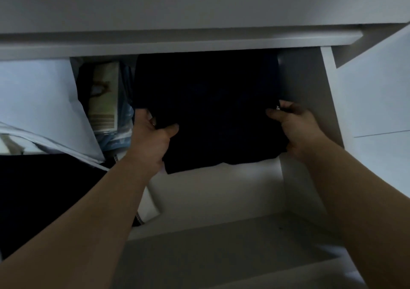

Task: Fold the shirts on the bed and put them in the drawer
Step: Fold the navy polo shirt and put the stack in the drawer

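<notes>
While both arms extend into the open drawer (pixel 310 115), a folded dark shirt (pixel 213 111) is held between the two hands. Left hand (pixel 153 138): thumb laid on top of the shirt near its left edge, fingers curled beneath the cloth. Right hand (pixel 295 126): thumb on top at the right edge, fingers wrapped around and under the fabric. Shirt location: right part of the drawer, far end beneath the white panel (pixel 177 42) above, right edge just beside the drawer's right wall. Whether the shirt rests on the drawer floor cannot be told; its near hem shows against the pale floor. Left of the shirt, inside the drawer: a printed packet (pixel 104 95) standing on edge, touching blue-tinted wrapping (pixel 124 133). Further left: white cloth (pixel 44 98), with a dark garment (pixel 44 189) nearer the camera. Lighting dim; fabric detail not legible.
</notes>
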